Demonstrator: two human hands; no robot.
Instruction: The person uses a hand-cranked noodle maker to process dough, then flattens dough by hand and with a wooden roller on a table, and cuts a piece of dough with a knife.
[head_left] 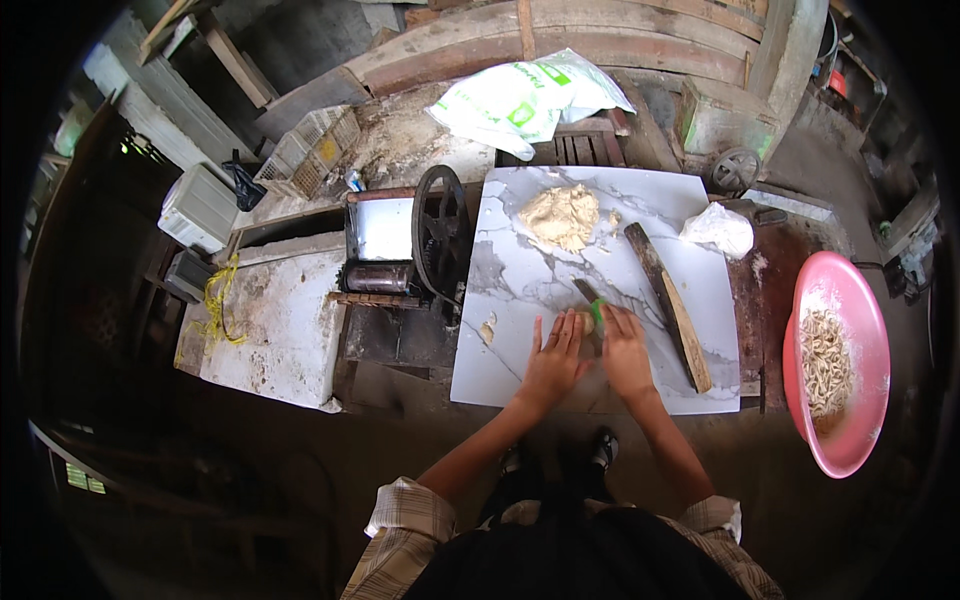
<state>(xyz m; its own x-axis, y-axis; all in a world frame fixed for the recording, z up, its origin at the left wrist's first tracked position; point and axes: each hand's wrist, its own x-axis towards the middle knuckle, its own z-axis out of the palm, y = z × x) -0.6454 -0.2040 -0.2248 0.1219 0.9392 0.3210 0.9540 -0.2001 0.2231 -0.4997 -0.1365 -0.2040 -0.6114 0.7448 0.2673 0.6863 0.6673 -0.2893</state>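
My left hand lies with its fingers stretched out on the marbled white board, by a small piece of dough. Beside it my right hand is also flat, fingertips close to a knife's green handle. The knife's dark blade points away to the left; whether the right fingers touch the handle is unclear. What lies under both palms is hidden. Farther back rests a large lump of pale dough, and a dough scrap sits left of my hands.
A long wooden stick lies right of my hands. Behind it is a white plastic bag. A pink basin with floured dough strips stands far right. Left of the board is a roller machine with a big wheel.
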